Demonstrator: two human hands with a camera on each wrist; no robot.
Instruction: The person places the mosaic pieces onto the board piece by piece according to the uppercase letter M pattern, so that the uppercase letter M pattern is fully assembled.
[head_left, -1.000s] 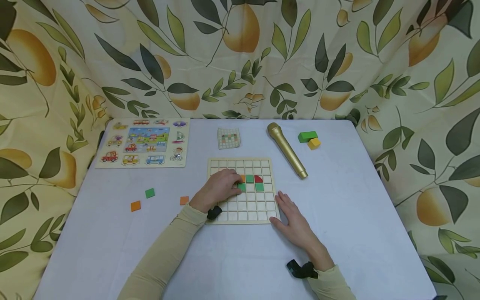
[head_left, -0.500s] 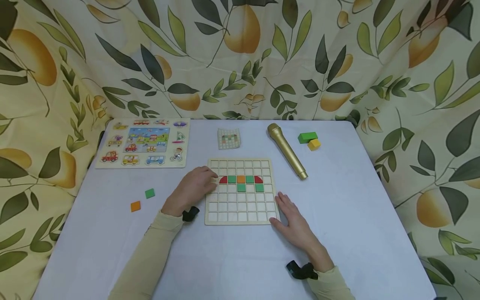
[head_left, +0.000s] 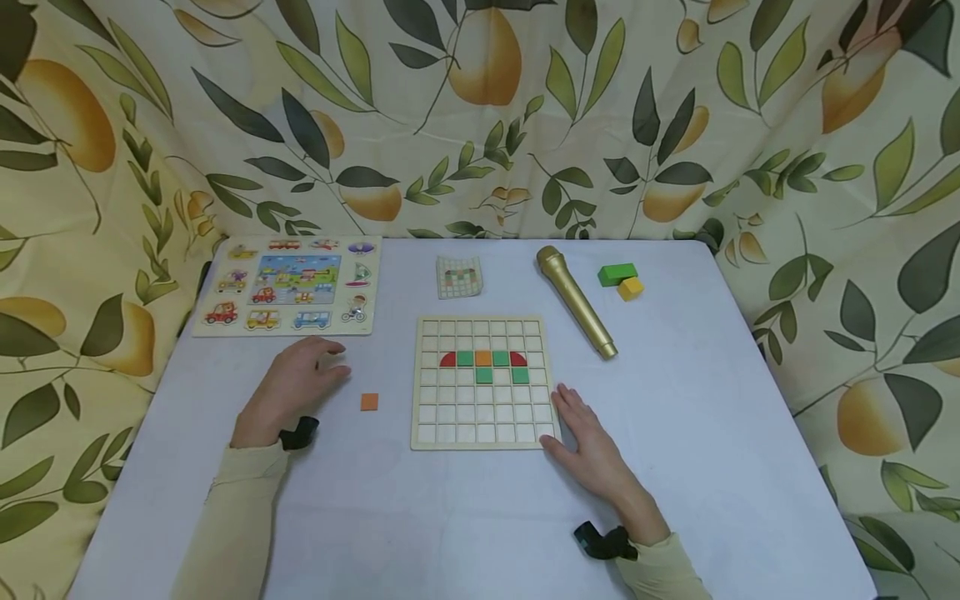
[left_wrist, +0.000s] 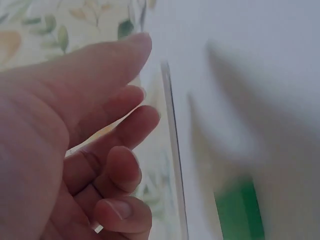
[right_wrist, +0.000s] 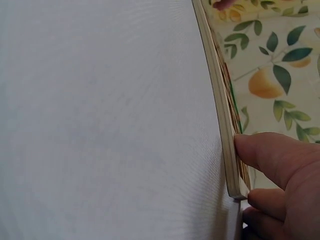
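My left hand [head_left: 292, 387] hovers over the left side of the table, fingers loosely bent and nothing between thumb and fingertips. Close by in the left wrist view is a green tile [left_wrist: 240, 212]; in the head view the hand covers that spot. A lone orange tile [head_left: 369, 402] lies to the right of this hand. The wooden grid board [head_left: 465, 436] carries a row of red, green and orange tiles, with two green tiles [head_left: 484, 376] below. My right hand [head_left: 596, 454] rests at the board's lower right edge, its thumb [right_wrist: 270, 150] touching the frame in the right wrist view.
A vehicle picture puzzle [head_left: 287, 325] lies at the back left. Behind the grid board is a small pattern card [head_left: 460, 287]. A gold microphone [head_left: 576, 304], a green block [head_left: 617, 274] and a yellow block [head_left: 630, 289] are at the back right.
My left hand has drawn back leftward from the grid board, uncovering the red, green and orange row and then the lone orange tile. It now covers two tiles at left. The right hand stays put.
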